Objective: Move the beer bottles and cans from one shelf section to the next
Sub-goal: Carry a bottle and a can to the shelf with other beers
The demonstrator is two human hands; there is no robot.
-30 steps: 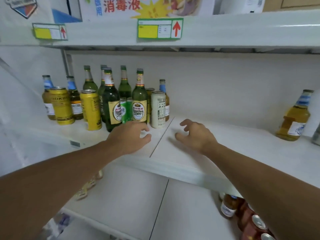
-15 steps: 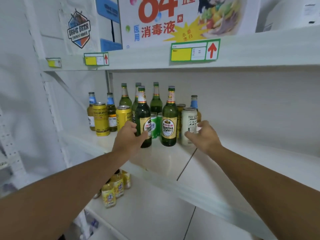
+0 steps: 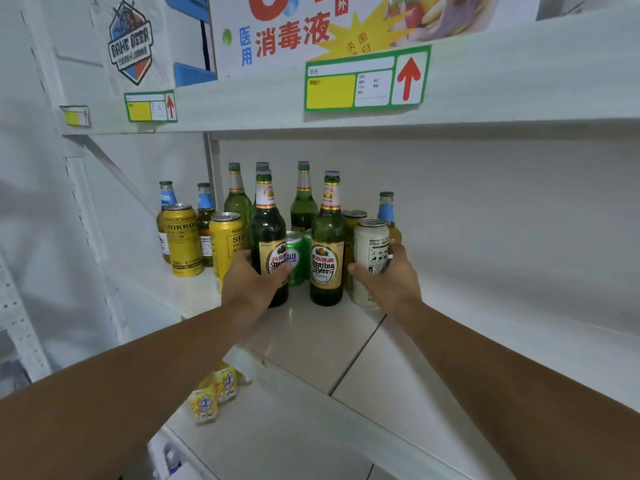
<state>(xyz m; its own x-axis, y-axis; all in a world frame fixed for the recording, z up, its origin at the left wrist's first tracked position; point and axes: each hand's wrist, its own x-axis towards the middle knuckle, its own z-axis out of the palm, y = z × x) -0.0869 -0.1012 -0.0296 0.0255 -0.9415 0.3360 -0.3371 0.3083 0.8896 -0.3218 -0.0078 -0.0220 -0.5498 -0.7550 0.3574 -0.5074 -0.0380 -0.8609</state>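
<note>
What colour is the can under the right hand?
White, with small dark print and a silver top: the can in the right hand, seen in the head view.

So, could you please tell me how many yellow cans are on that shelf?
3 visible: one at the far left, one beside the left hand, one partly hidden behind the white can. Others may be hidden.

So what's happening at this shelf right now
A person is clearing drinks off a white shelf. The left hand is wrapped around a dark green beer bottle, and the right hand is gripping a white can. Both are standing on the shelf among the other bottles and cans. The shelf section to the right looks bare in this view.
</note>
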